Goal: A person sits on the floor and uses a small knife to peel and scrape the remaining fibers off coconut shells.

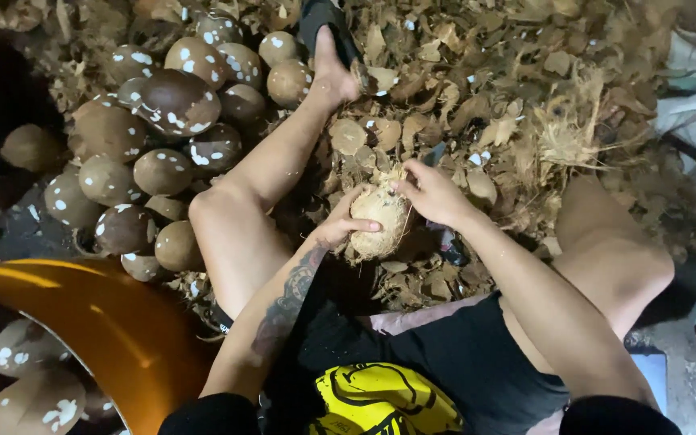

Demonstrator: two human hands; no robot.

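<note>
I sit on the ground with my legs spread. My left hand (341, 224) grips the left side of a pale, fibrous coconut (379, 221) held between my knees. My right hand (430, 192) pinches the husk fibres at the coconut's top right. A dark blade or tool part shows just under the right hand, mostly hidden.
A heap of brown husked coconuts (163, 137) with white spots lies at the left beside my left leg (259, 173). Dry husk scraps (509, 89) cover the ground ahead and right. An orange curved rim (106, 322) holds more coconuts at the lower left.
</note>
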